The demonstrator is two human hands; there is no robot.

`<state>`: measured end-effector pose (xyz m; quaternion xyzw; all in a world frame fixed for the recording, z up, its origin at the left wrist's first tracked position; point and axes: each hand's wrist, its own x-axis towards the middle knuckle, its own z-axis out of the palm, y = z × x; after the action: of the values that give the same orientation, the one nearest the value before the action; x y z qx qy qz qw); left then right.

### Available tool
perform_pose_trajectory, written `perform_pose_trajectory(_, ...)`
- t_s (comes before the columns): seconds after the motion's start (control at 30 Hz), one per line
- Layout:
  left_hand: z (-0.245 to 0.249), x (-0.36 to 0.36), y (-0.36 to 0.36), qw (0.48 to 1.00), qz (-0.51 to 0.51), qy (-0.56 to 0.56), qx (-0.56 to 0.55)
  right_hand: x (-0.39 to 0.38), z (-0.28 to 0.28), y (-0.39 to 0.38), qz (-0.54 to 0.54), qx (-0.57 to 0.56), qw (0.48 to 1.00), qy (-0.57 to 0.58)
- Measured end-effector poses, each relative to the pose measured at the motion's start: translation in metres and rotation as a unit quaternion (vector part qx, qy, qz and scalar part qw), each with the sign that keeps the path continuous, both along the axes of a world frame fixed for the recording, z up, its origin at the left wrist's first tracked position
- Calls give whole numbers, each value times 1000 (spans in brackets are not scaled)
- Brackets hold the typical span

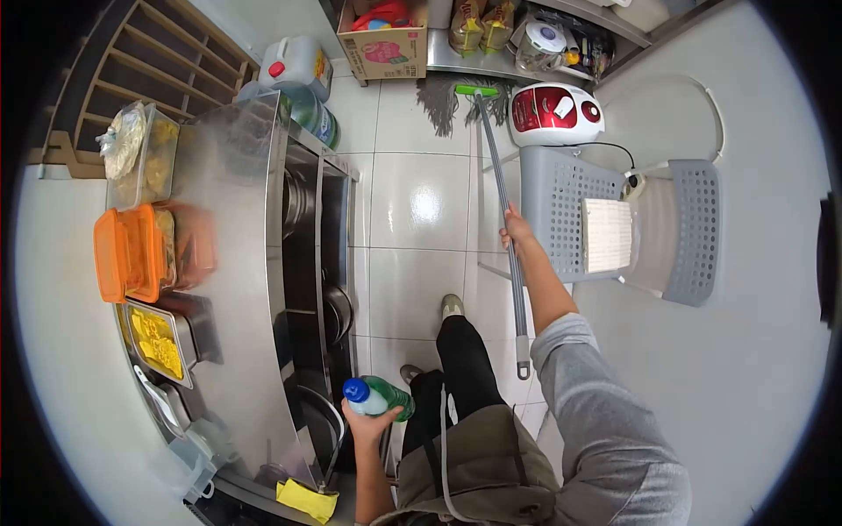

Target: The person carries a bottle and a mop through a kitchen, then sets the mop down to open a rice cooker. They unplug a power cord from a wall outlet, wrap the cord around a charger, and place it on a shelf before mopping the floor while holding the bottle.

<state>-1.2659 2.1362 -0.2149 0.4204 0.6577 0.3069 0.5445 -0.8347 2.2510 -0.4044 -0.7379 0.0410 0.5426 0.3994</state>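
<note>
The left hand (361,422) wraps its grip round a blue-capped green bottle (395,399) beside the steel tabletop's (241,289) near right corner; the right hand (516,230) grips the mop (497,175), its strands on the floor (417,289) at the steel shelf's (447,61) front edge. A sideways swing could knock the red-and-white appliance (533,114). Print on the carton (386,53) and snack bags (467,35) is illegible.

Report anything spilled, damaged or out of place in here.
No spill or damage stands out. The white ridged block on the grey chair looks mildly out of place, since a seat seems an unlikely spot.
</note>
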Motion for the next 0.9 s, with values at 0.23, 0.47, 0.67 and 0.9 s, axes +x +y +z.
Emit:
perform_pose_trajectory(0.23,12,-18,-14,1000,3,-24,-12,-83,3,-104,-13,-20,999,27)
perform_pose_trajectory(0.47,10,-58,-16,999,-32,-3,-7,-202,88,-123,-135,-5,984,120)
perform_pose_trajectory(0.67,7,-72,-17,999,-14,15,39,-117,52,-69,-39,-6,998,55)
perform_pose_trajectory(0.9,-18,-25,-29,976,190,-25,103,39,-29,45,126,-8,983,-135)
